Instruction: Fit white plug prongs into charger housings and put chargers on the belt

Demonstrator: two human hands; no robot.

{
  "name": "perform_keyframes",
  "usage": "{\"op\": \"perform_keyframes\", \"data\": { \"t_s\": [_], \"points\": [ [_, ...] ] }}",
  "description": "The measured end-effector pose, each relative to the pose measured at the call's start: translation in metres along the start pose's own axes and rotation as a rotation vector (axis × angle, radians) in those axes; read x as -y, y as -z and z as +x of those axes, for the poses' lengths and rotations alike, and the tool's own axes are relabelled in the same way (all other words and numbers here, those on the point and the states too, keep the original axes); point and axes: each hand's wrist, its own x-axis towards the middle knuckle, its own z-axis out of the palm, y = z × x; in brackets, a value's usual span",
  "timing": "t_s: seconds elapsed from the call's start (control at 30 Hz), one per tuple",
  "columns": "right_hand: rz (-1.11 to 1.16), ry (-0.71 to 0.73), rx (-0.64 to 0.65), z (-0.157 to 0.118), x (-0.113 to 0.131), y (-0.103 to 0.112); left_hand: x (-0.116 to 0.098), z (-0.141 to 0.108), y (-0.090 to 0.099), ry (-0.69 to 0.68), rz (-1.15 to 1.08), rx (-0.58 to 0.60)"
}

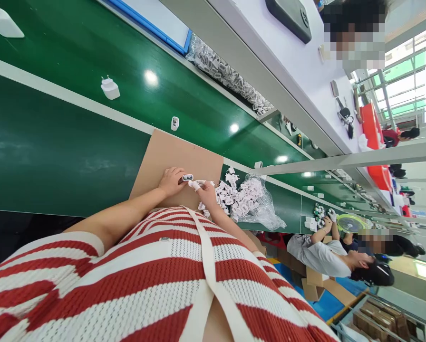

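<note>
Over the cardboard (179,153), the left hand (172,182) is curled around a white housing (188,177), whose oval mouth runs 9 to 3 o'clock; just beside it, toward 4, the right hand (208,194) bunches its fingers, any grip unclear. White plug pieces (227,194) lie at 3 o'clock, nearer the right hand.

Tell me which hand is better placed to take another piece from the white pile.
Likely the right hand: it is beside the white pile. The left hand holds a white housing and is farther from those pieces.
</note>
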Motion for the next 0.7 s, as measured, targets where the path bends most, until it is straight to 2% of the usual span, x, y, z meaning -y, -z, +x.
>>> {"op": "perform_keyframes", "data": {
  "t_s": [0.07,0.13,0.2,0.3,0.43,0.7],
  "points": [
    [-0.2,0.143,-0.042,0.002,0.002,-0.002,0.002,-0.001,0.0,-0.014,0.001,0.0],
    [-0.509,0.287,-0.032,0.006,0.006,-0.004,0.004,-0.002,0.0,-0.032,0.002,-0.002],
    [-0.786,0.361,0.02,0.012,0.011,-0.006,0.005,-0.002,0.0,-0.044,0.0,-0.008],
    [-1.041,0.467,0.121,0.02,0.019,-0.007,0.007,-0.002,-0.002,-0.044,-0.005,-0.017],
    [-1.207,0.591,0.253,0.027,0.027,-0.005,0.007,-0.002,-0.004,-0.042,-0.007,-0.029],
    [-1.266,0.592,0.279,0.028,0.033,-0.008,0.006,-0.002,-0.004,-0.051,-0.018,-0.044]
  ]
}}
